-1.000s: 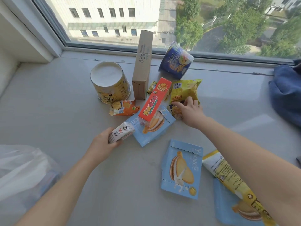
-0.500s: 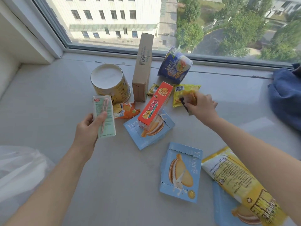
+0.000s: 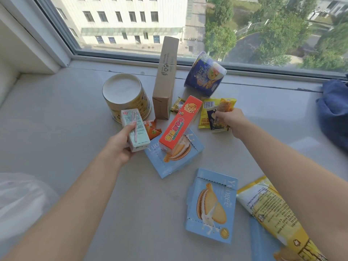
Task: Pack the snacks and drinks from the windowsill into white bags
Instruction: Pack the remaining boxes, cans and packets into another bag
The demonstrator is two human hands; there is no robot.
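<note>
My left hand (image 3: 120, 146) grips a pale green drink carton (image 3: 134, 132) with a pink straw, held upright above the windowsill (image 3: 56, 129). My right hand (image 3: 230, 121) pinches small snack packets (image 3: 224, 112), yellow and dark blue, lifted off the sill beside a flat yellow packet (image 3: 206, 112). Between my hands an orange biscuit box (image 3: 178, 123) leans on a light blue sandwich-biscuit box (image 3: 175, 157). A second blue box (image 3: 211, 204) lies nearer me. A white plastic bag (image 3: 20, 204) sits at the lower left.
An overturned yellow cup (image 3: 126, 97), a standing brown carton (image 3: 165, 78) and a tipped blue noodle cup (image 3: 205, 74) stand near the window. An orange sachet (image 3: 153, 129), a long yellow pack (image 3: 275, 210) and a blue cloth (image 3: 333, 112) lie around.
My left hand lifted the drink carton off the sill and turned it upright. My right hand picked up small snack packets from the pile and raised them.
</note>
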